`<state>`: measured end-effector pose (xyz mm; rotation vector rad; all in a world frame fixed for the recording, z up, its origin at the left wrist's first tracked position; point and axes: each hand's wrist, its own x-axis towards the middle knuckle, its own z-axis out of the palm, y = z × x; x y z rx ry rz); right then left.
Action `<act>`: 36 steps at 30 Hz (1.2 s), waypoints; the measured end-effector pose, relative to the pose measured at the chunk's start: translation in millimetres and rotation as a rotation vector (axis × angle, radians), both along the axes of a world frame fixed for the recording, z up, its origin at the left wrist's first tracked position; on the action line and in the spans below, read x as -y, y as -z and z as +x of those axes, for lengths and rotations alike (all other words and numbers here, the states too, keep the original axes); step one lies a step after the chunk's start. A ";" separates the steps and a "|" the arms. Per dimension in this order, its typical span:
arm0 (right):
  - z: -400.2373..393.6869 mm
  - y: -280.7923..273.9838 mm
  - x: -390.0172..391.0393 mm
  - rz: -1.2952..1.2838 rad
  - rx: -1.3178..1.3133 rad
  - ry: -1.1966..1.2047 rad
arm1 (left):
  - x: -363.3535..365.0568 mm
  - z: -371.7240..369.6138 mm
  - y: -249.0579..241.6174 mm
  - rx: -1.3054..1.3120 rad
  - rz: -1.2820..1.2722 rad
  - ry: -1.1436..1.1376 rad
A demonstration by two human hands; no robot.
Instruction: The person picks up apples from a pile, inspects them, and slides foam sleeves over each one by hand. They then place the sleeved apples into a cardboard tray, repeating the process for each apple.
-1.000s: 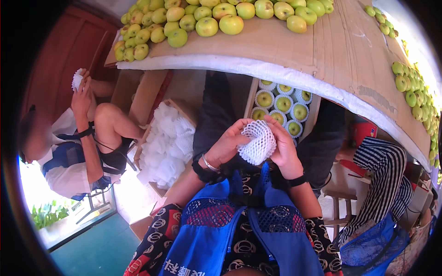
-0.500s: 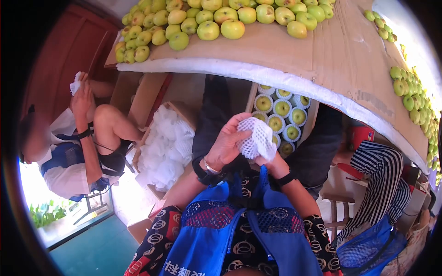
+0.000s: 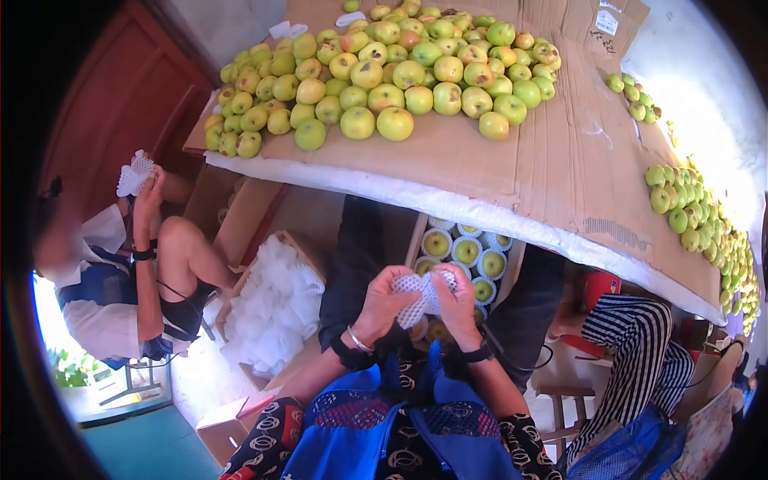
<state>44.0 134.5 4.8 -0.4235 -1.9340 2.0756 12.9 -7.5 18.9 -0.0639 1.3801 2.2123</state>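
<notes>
A white foam net sleeve [image 3: 418,301] is stretched between my two hands, just above my lap. My left hand [image 3: 384,306] pinches its left side, fingers and thumb closed on the mesh. On the other side my right hand [image 3: 458,307] grips the upper right part with bent fingers. Whatever the sleeve may hold inside is hidden. Right beyond my hands, between my legs, a cardboard box [image 3: 414,240] holds rows of green apples [image 3: 467,251], each in a white foam net. To the left stands a carton piled with loose foam nets [image 3: 270,300].
A cardboard-covered table [image 3: 560,172] with a padded white edge [image 3: 384,190] spans the space ahead, bearing a heap of yellow-green apples [image 3: 387,98] and more apples [image 3: 688,200] at right. At left a seated person [image 3: 112,280] holds a foam net. Striped trousers [image 3: 640,344] show at right.
My right hand has come up from below the sleeve to grip its right side, and the sleeve is now drawn out between both hands. The view has tilted up, showing more of the table.
</notes>
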 end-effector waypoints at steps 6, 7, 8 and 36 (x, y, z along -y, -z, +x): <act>-5.7 -31.7 -18.1 0.333 -0.040 -0.160 | 26.9 -1.7 7.2 0.026 -0.097 0.171; -9.4 -37.0 -19.6 0.468 -0.112 -0.193 | 28.7 -3.5 4.6 -0.041 -0.224 0.261; -13.2 -42.3 -20.4 0.471 -0.118 -0.194 | 26.7 -3.0 -17.4 -0.071 -0.322 0.252; -230.2 -59.5 -166.9 0.655 0.259 0.132 | 35.3 -28.4 -11.7 0.085 -0.105 0.255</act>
